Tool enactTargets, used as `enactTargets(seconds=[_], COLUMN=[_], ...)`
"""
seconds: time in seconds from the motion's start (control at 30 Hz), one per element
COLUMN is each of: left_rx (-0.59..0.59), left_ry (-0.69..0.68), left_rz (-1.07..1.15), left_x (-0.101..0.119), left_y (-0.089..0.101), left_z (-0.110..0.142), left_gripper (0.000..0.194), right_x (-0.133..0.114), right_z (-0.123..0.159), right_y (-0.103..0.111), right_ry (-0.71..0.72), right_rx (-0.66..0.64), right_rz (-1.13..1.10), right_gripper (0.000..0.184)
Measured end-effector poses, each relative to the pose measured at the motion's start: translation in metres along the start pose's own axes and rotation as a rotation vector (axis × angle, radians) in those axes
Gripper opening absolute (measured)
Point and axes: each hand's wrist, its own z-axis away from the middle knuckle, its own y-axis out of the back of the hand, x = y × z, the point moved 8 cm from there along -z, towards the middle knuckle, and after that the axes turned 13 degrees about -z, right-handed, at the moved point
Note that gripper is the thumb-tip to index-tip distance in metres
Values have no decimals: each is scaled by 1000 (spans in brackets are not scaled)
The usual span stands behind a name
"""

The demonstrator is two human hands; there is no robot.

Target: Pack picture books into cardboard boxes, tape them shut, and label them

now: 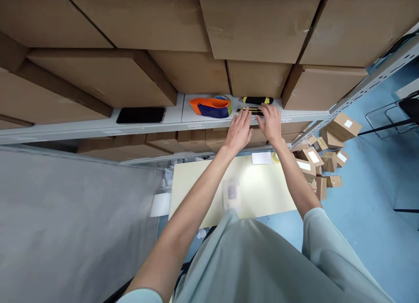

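Both my hands reach over the front edge of a grey metal shelf (pixel 176 115). Beneath their fingertips lies a slim black-and-yellow utility knife (pixel 252 111), partly covered. My left hand (pixel 240 130) has its fingers stretched out flat over the knife's left part. With fingers extended and spread a little, my right hand (pixel 270 122) rests at the knife's right end. A thicker black-and-yellow utility knife (pixel 257 100) lies just behind. To the left sits an orange-and-blue tape dispenser (pixel 211 107) with a tape roll (pixel 225 100) behind it.
Cardboard boxes (pixel 180 71) line the shelf's back and sides. A black phone (pixel 140 115) lies at the shelf's left. Below stand a pale table (pixel 262 185) with a white label stack (pixel 261 158) and, right, a pile of small cartons (pixel 314 159) on the blue floor.
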Motion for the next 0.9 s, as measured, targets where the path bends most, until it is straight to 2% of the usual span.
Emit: enactTargets(seconds=[0.07, 0.13, 0.2, 0.3, 0.33, 0.4, 0.5, 0.67, 0.77, 0.9], left_rx=[34, 11, -76, -322, -396, -515, -580, -645, -674, -671], left_ry=[37, 142, 315, 636, 709, 774, 789, 797, 811, 819], left_rz=[51, 104, 158, 239, 279, 375, 460, 647, 761, 807], left_x=[-5, -21, -44, -73, -76, -72, -61, -51, -49, -45], left_y=[0, -16, -48, -109, -128, -159, -188, -216, -223, -220], left_z=[50, 119, 200, 321, 353, 398, 426, 438, 444, 443], left_gripper=[66, 61, 57, 55, 56, 60, 68, 88, 93, 88], right_x=[-5, -5, -6, -7, -8, -11, -13, -5, -6, -19], right_z=[44, 106, 178, 287, 318, 368, 404, 406, 399, 389], right_y=[-7, -29, -68, -132, -152, -184, -212, -235, -247, -252], right_ry=[-64, -160, -277, -547, -652, -864, -1046, -1156, -1194, -1182], right_rx=[51, 56, -36, -203, -257, -360, -426, -421, -410, -397], right_rz=[-39, -122, -212, -308, -342, -398, -414, -396, -419, -496], right_gripper=[42, 40, 37, 33, 33, 33, 35, 31, 30, 27])
